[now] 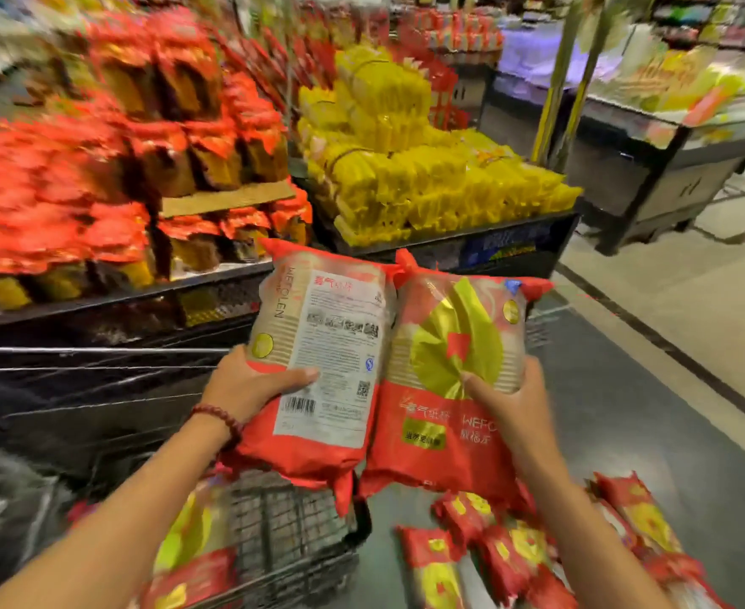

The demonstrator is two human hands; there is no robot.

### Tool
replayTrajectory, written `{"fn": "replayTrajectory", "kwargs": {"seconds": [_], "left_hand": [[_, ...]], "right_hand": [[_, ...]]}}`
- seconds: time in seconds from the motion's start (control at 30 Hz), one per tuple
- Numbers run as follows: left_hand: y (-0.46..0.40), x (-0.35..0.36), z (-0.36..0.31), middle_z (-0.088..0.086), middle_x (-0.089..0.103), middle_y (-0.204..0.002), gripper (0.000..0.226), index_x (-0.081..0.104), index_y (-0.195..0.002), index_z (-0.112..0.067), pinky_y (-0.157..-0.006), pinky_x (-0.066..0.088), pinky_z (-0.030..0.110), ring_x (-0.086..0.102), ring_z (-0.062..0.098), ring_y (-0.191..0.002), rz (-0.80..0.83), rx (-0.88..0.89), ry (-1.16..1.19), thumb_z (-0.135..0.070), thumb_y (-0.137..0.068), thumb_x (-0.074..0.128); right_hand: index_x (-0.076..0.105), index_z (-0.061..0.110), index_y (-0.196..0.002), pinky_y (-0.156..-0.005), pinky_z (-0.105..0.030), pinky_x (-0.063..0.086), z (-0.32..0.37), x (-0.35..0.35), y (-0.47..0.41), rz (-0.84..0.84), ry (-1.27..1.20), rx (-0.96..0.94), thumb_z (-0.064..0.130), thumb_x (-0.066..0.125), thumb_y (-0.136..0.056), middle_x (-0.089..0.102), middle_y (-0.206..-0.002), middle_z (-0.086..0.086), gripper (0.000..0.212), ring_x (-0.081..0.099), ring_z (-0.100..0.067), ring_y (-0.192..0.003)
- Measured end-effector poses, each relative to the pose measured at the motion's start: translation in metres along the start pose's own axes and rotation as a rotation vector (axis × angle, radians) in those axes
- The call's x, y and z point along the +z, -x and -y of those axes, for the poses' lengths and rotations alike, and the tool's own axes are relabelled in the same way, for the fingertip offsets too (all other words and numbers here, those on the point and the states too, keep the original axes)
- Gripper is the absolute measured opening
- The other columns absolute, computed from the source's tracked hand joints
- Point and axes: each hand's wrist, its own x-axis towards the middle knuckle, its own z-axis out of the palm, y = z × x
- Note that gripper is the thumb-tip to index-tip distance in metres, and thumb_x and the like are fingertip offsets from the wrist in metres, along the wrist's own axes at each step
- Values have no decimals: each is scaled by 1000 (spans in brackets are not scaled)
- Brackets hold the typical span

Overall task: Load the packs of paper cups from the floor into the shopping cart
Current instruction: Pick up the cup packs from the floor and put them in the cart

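Presently holding two red plastic packs of paper cups side by side, raised above the cart's right edge. Left hand (247, 384), beaded bracelet (221, 419) at the wrist, clasped around the left pack (318, 367), printed white back label facing up. Right hand (511, 406) clasped around the right pack (445, 389), gold fan design facing up, thumb pressed on the front. Packs touching along their inner edges. Below left, black wire shopping cart (291, 520) already containing similar packs (190, 560). Lower right, more red packs (515, 551) heaped on the grey floor (625, 389). Behind, display bins of red and yellow goods, blurred.
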Motion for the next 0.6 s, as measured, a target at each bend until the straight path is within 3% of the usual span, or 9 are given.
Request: {"fn": "replayTrajectory", "kwargs": {"seconds": [0.1,0.17,0.27,0.33,0.4,0.47,0.53,0.6], "left_hand": [[20,-96,29,2,77,-92,71,78,-85,-20,-88,54,38,72,20,-90,-130,-76,54,-56,-25,89],[36,-155,53,5,77,-94,65,77,-87,-19,-90,54,41,72,21,-92,-204,-134,59,-50,-32,91],[58,-228,101,-13,75,-75,23,74,-77,-18,-67,54,21,71,0,-72,-320,-217,34,-21,-59,89],[69,-265,138,-21,71,-64,22,71,-75,-24,-57,51,11,67,-8,-64,-357,-260,30,-8,-66,84],[76,-291,182,-21,70,-59,23,72,-73,-26,-59,50,10,66,-9,-65,-368,-337,26,-12,-62,87],[79,-307,234,-20,70,-61,29,72,-74,-25,-66,51,12,67,-7,-68,-351,-454,39,-30,-53,91],[79,-312,282,-15,74,-71,52,76,-77,-24,-81,52,25,71,8,-80,-294,-563,10,-51,-36,92],[82,-305,316,-21,70,-63,38,74,-75,-24,-80,49,25,68,14,-86,-235,-677,12,-38,-46,93]], "right_hand": [[51,20,-104,-89,-48,55,25,91,13,145,34,-15,62,70,-37,62,-93,6,81,66,-28,-99],[50,23,-101,-91,-54,55,32,156,25,235,46,-1,61,72,-39,61,-94,6,76,67,-30,-100],[51,25,-105,-92,-58,55,23,252,49,367,67,42,54,78,-43,63,-98,3,74,67,-32,-102],[51,22,-109,-91,-58,55,3,310,64,425,91,97,56,77,-41,65,-103,-1,81,68,-31,-101],[51,25,-106,-89,-56,57,-25,357,76,486,120,157,55,79,-42,67,-106,-4,76,69,-30,-100],[53,28,-103,-88,-54,59,-59,387,84,528,152,222,46,84,-48,69,-106,-5,66,71,-28,-96],[54,26,-102,-85,-50,59,-96,402,92,530,195,315,39,85,-50,68,-103,-5,63,70,-25,-90],[53,23,-109,-85,-52,60,-139,408,101,547,254,425,40,88,-50,68,-104,-7,70,70,-27,-92]]}}
